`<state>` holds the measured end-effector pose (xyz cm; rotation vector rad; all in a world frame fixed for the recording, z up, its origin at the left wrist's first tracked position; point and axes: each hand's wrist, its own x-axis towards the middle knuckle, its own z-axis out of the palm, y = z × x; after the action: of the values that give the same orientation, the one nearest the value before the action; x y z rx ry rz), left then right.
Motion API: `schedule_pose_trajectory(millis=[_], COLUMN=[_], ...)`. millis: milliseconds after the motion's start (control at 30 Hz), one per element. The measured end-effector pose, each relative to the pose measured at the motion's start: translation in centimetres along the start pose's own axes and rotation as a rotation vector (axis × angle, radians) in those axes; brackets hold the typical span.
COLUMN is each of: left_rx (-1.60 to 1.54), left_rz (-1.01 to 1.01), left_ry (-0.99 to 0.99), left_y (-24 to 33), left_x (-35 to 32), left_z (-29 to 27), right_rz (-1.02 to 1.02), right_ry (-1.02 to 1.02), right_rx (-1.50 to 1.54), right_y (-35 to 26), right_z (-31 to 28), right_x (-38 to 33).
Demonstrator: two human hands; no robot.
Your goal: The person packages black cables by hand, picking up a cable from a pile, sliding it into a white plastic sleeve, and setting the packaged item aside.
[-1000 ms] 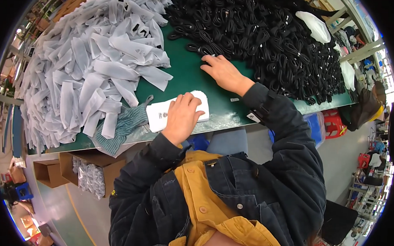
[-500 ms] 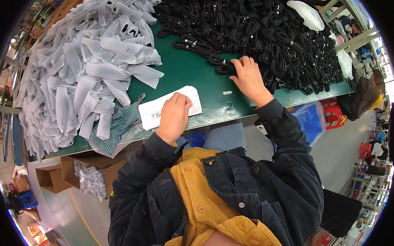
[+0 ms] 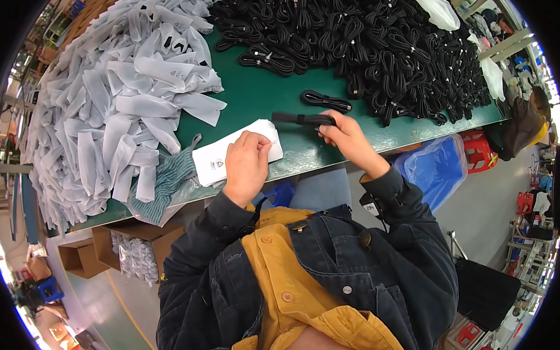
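Observation:
My right hand [image 3: 350, 142] grips one end of a coiled black cable [image 3: 288, 118], which is slightly blurred and points left toward the bags. Just beyond it, a second coiled cable [image 3: 326, 101] lies by itself on the green table. A stack of flat white bags [image 3: 210, 163] with small dark printing rests at the table's near edge. Over its right part, my left hand [image 3: 248, 168] has its fingers pinched together at the upper bag's edge. Its fingertips hide how much of the bag they hold.
A large heap of filled, translucent whitish bags [image 3: 97, 119] covers the table's left side. Black coiled cables [image 3: 382, 61] are piled at the far right. A teal knitted cloth [image 3: 169, 177] lies beside the bag stack. Below stand cardboard boxes [image 3: 83, 259] and a blue lined bin [image 3: 434, 168].
My right hand has drawn back left from the cable pile with a coiled cable in it. Another coil now lies apart from the pile. The left hand stays at the white bags.

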<state>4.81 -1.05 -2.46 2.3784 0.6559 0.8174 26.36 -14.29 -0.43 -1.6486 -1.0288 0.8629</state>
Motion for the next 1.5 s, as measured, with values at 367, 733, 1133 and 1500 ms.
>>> schedule_pose_trajectory(millis=[367, 733, 1133, 1500], left_rx=[-0.336, -0.282, -1.078, -1.334], left_rz=[-0.287, 0.053, -0.352, -0.351], left_ry=[-0.034, -0.071, -0.131, -0.166], left_y=[0.2, 1.5, 1.3, 0.0], left_x=[0.2, 2.2, 6.1, 6.0], left_z=[-0.4, -2.6, -6.0, -5.4], right_rz=[0.169, -0.735, -0.737, -1.130], right_ry=[-0.096, -0.043, 0.130, 0.341], right_rx=[0.173, -0.609, -0.138, -0.540], right_y=[-0.3, -2.0, -6.7, -10.2], right_z=[0.7, 1.8, 5.5, 5.0], right_x=[-3.4, -1.6, 1.4, 4.4])
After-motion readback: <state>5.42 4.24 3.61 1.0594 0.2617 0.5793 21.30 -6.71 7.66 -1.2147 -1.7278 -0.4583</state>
